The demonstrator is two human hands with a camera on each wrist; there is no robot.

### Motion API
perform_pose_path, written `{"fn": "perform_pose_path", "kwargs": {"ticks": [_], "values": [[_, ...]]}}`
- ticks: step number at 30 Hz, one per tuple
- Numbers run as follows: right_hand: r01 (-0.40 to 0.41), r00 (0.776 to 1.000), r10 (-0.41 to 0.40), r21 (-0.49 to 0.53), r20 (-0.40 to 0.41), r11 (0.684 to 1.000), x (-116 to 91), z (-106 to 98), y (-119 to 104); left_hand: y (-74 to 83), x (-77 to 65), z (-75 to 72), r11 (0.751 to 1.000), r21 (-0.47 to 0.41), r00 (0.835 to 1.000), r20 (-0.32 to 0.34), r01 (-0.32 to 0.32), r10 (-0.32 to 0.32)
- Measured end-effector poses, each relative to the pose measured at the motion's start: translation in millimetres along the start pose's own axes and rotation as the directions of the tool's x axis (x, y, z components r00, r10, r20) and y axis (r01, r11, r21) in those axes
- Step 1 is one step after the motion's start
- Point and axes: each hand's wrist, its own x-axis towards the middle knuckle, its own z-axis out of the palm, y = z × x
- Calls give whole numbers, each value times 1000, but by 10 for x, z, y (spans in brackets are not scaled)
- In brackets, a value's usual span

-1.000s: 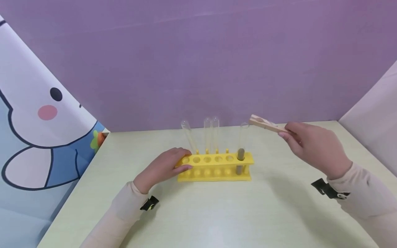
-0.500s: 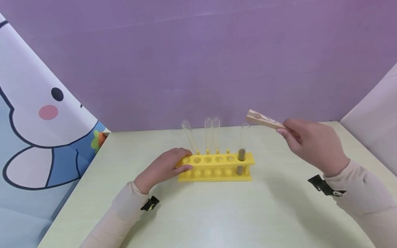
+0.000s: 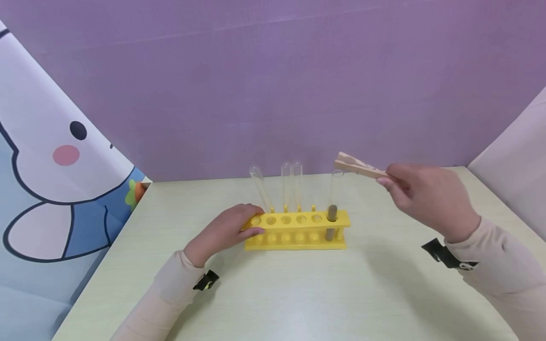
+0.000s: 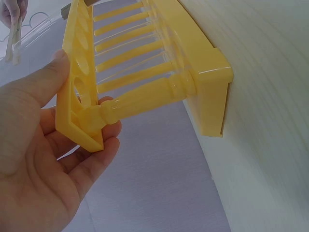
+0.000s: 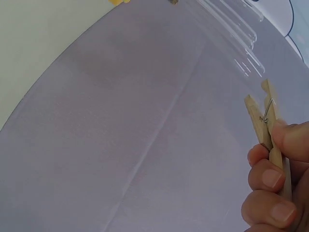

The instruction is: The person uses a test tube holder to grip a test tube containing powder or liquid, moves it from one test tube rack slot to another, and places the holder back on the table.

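Observation:
My left hand [image 3: 226, 232] grips the left end of a yellow test tube rack [image 3: 294, 246], thumb in front and fingers behind its top plate. In the rack's rightmost hole stands an upright glass test tube [image 3: 336, 187] with grey-brown stuff in its lower part. My right hand [image 3: 431, 199] holds a wooden test tube clamp [image 3: 358, 166] by its handle end, pointing left. In the head view the clamp's tip is right at the tube's mouth. The right wrist view shows the clamp's wooden arms [image 5: 268, 96] spread apart, with nothing between them.
Behind the rack, several glass tubes sit bottom-up on yellow pegs; one tube [image 3: 259, 187] leans left. A purple backdrop [image 3: 273, 94] rises behind the pale table [image 3: 290, 293]. At the left hangs a cartoon cloth [image 3: 55, 199], at the right a white panel [image 3: 520, 151].
My right hand has moved a little left and up, bringing the clamp's tip from beside the tube to its mouth. The left hand and the rack have stayed put.

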Motion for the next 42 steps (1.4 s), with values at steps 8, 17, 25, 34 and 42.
{"fn": "perform_pose_path", "kwargs": {"ticks": [8,17,25,34,42], "values": [[23,1000,-24,7,12,1000,9,15,-32,15,3,-4,1000,-4,1000,3,10,-10],[63,998,-63,-16,7,998,29,21,-60,13,-3,-8,1000,2,1000,2,5,-5],[82,996,-82,-28,23,996,38,24,-80,13,-5,-9,1000,5,1000,2,4,-4],[90,995,-87,-52,44,995,40,47,-78,28,-5,-21,1000,3,1000,4,3,-3],[89,995,-87,-53,40,995,17,82,-88,30,-7,-24,1000,3,1000,4,9,-9]]}}
